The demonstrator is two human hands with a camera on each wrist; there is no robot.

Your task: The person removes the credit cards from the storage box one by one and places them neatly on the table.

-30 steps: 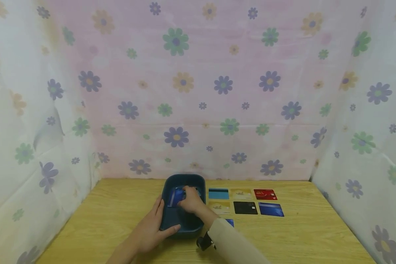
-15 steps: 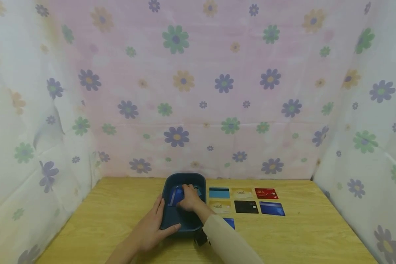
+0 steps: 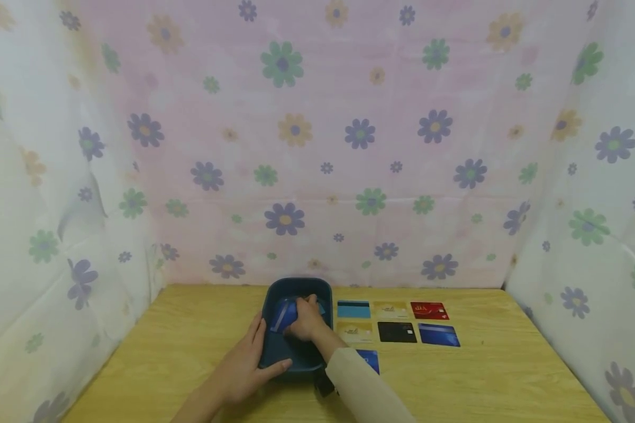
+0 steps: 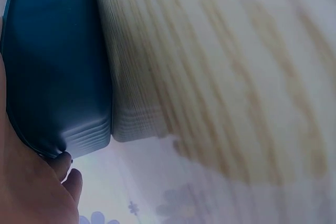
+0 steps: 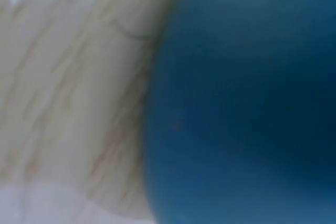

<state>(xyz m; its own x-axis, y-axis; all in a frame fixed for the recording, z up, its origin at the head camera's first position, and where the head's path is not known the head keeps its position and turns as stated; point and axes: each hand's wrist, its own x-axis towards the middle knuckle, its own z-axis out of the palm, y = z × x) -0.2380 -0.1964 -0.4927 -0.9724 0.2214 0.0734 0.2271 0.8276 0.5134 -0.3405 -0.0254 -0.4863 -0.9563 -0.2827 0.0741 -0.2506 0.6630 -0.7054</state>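
My right hand (image 3: 308,320) reaches into a dark blue oblong bin (image 3: 283,355) and pinches a blue card (image 3: 284,315) with a pale stripe. The card is tilted, its right end hidden by the fingers. A bit of lighter blue (image 3: 321,309) shows behind that hand; its kind is unclear. My left hand (image 3: 240,364) rests against the bin's left side, fingers fairly straight along it and thumb over the front rim. In the left wrist view, fingertips (image 4: 62,165) touch the bin's far corner. The right wrist view shows only a blurred bin wall (image 5: 210,119) and tabletop.
Right of the bin, cards lie flat in rows: light blue (image 3: 353,309), gold (image 3: 390,310), red VIP (image 3: 430,310), another gold (image 3: 356,332), black (image 3: 397,332) and blue (image 3: 439,335). One more blue card (image 3: 370,359) is partly behind the right sleeve. Flowered cloth (image 3: 317,147) surrounds the wooden table (image 3: 487,382).
The pinched blue card has tilted and turned slightly inside the bin, with small movements of the right hand. The left hand stays on the bin.
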